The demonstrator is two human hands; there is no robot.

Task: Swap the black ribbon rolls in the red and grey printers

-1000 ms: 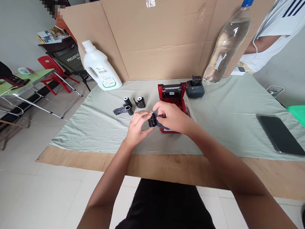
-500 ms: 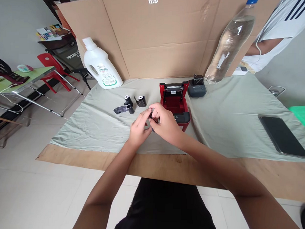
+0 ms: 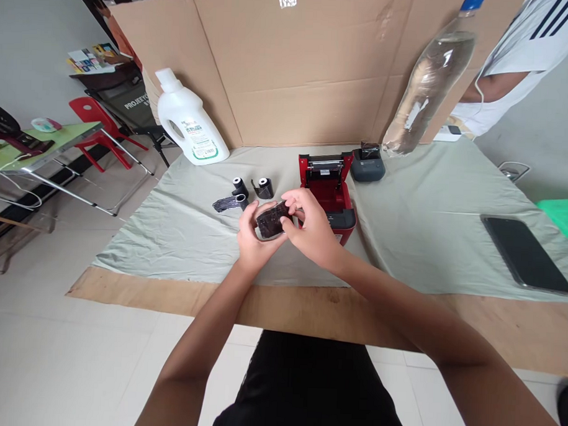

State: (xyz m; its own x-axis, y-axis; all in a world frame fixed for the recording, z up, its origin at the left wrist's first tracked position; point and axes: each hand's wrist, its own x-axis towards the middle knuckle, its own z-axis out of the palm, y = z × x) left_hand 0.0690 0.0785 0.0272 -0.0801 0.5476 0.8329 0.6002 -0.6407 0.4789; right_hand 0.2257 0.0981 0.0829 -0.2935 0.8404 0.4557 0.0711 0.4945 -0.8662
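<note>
A dark, glossy, crinkled black ribbon is spread between my two hands above the cloth. My left hand cups it from the left and below, fingers behind it. On the other side, my right hand pinches its right edge with thumb and fingers. Whether a core sits behind the film is hidden. Just past my right hand stands a small red printer, its lid raised. Left of my hands lie small black ribbon rolls: one with a loose tail, another upright, and a partly unwound one.
Behind the printer sits a dark grey device with black film on top. A white jug and a clear bottle lean against cardboard. A phone lies at right. A person's arm shows behind the cardboard.
My hands have moved slightly apart, and my left hand has opened out around the black ribbon. Its broad dark face now shows, where before it was mostly hidden by my fingers.
</note>
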